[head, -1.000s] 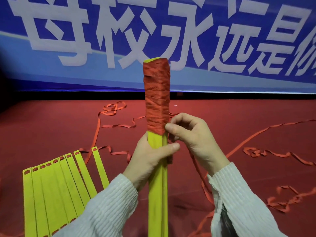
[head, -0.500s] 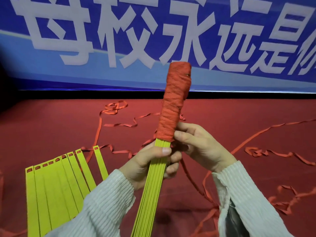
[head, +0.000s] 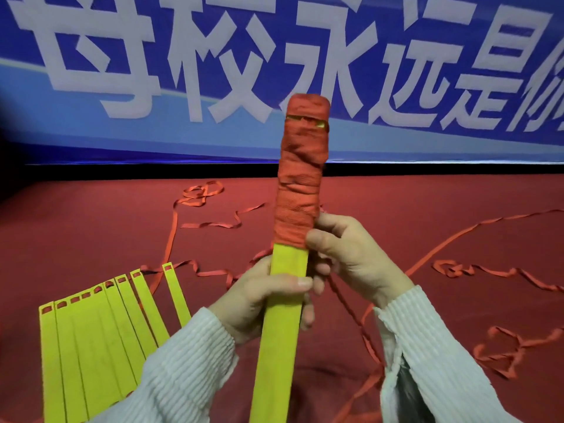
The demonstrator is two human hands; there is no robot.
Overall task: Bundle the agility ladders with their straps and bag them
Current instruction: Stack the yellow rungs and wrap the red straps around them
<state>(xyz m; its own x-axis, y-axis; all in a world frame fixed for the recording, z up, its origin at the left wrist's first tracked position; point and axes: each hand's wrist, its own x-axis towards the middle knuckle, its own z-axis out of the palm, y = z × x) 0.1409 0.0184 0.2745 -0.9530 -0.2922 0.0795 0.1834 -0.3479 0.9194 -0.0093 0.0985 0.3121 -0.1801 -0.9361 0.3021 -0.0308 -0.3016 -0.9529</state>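
Observation:
A stack of yellow ladder rungs stands nearly upright in front of me. Its upper half is wound tight in red strap. My left hand grips the bare yellow part just below the wrap, thumb across the front. My right hand holds the lower edge of the red wrap from the right, fingers curled round it. A length of strap trails down from under my right hand to the floor.
A second set of yellow rungs lies fanned out on the red floor at lower left. Loose red straps snake across the floor on both sides. A blue banner with white characters hangs behind.
The bundle has turned so its flat yellow face points at me and stands more upright. My right hand has shifted up to the wrap's lower edge.

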